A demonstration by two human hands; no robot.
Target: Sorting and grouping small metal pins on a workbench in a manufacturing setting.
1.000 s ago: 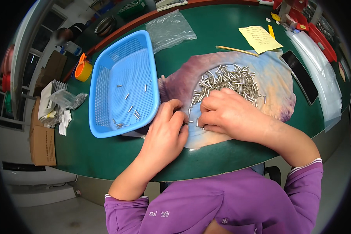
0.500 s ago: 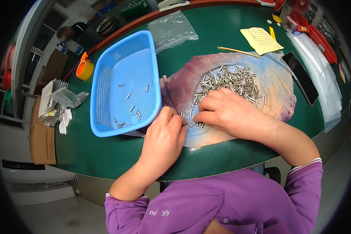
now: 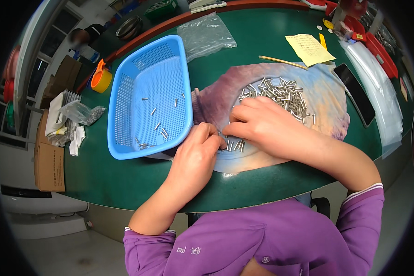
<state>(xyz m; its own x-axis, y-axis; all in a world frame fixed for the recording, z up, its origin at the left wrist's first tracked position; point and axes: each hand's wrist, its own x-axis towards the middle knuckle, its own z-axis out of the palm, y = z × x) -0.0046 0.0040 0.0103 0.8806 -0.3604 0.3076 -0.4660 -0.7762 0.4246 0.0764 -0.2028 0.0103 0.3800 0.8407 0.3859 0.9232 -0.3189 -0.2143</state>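
Note:
A heap of small silver metal pins [image 3: 280, 94] lies on a purple, blue and orange cloth [image 3: 324, 106] spread on the green table. My right hand [image 3: 262, 124] rests palm down on the cloth just below the heap, fingertips on a few loose pins [image 3: 235, 145]. My left hand [image 3: 198, 154] sits next to it at the cloth's left edge, fingers curled and pinching at those pins. A blue perforated plastic basket [image 3: 124, 115] stands to the left of both hands with several pins [image 3: 158, 126] scattered in it.
A clear plastic bag [image 3: 206, 39] lies behind the basket. A yellow paper note [image 3: 309, 48], a thin wooden stick [image 3: 283, 61], a black phone [image 3: 354, 94] and clear sleeves [image 3: 377, 92] lie at the right. An orange tape roll [image 3: 100, 78] and a cardboard box [image 3: 48, 158] sit at the left.
My left hand has slid down and back from the basket side toward my body, then closed in on the loose pins by my right fingertips. My right hand has barely moved.

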